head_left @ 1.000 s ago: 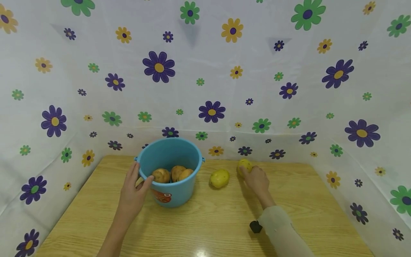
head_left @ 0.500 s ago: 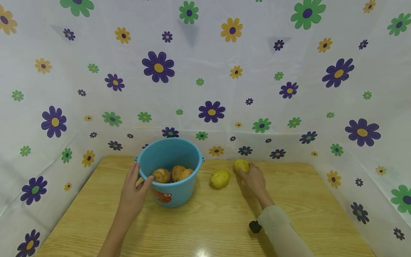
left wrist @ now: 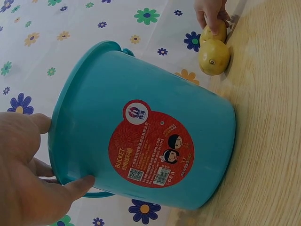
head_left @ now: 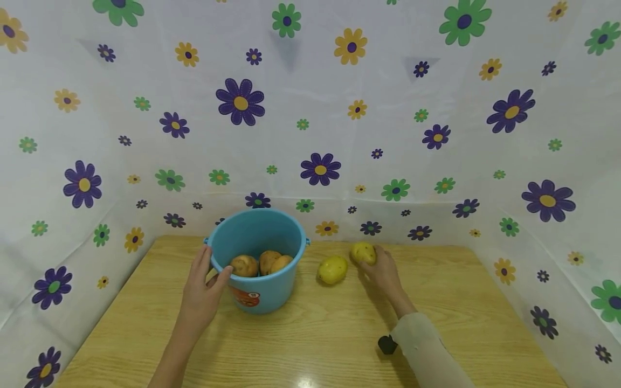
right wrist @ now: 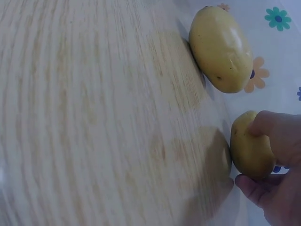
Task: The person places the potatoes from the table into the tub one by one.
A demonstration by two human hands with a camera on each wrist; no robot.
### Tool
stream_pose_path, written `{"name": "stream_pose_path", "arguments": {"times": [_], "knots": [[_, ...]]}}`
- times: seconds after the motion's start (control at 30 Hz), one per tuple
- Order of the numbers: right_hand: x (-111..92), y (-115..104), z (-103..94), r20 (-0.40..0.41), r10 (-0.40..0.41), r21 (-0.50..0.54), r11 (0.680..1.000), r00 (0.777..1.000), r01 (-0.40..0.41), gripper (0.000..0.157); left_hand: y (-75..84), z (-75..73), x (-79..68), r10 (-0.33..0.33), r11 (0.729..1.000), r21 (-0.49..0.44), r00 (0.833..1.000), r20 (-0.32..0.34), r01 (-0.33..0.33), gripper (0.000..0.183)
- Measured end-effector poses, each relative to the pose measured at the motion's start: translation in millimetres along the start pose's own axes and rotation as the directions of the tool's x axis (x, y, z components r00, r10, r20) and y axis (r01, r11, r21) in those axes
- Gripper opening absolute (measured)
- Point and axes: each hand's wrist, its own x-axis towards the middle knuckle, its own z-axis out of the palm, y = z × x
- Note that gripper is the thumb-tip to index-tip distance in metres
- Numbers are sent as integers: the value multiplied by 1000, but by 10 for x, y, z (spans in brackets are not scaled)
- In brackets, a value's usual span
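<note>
My left hand grips the near-left rim of a blue bucket, thumb over the edge. Several brownish potatoes lie inside the bucket. To the right, my right hand holds a yellow potato near the back of the table. In the right wrist view, thumb and fingers pinch that potato from two sides, low by the wood surface. A second yellow potato lies on the table between the bucket and the right hand. The left wrist view shows the bucket's red label.
Everything stands on a wood-grain table. A white flower-printed sheet rises behind the table and at both sides. A small black object sits at the right sleeve.
My right hand has moved slightly left with the potato, toward the other yellow potato. The left hand and the bucket have stayed in place.
</note>
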Motion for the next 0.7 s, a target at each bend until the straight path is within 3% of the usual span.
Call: {"name": "stream_pose_path", "arguments": {"times": [0.33, 0.7], "knots": [[-24, 63, -40, 1, -7, 50, 999, 1000, 7, 73, 3, 4, -7, -10, 1000, 8, 1000, 3, 10, 80], [-37, 1, -291, -61, -109, 69, 991, 992, 114, 69, 43, 11, -10, 1, 1000, 17, 1000, 0, -1, 79]]}}
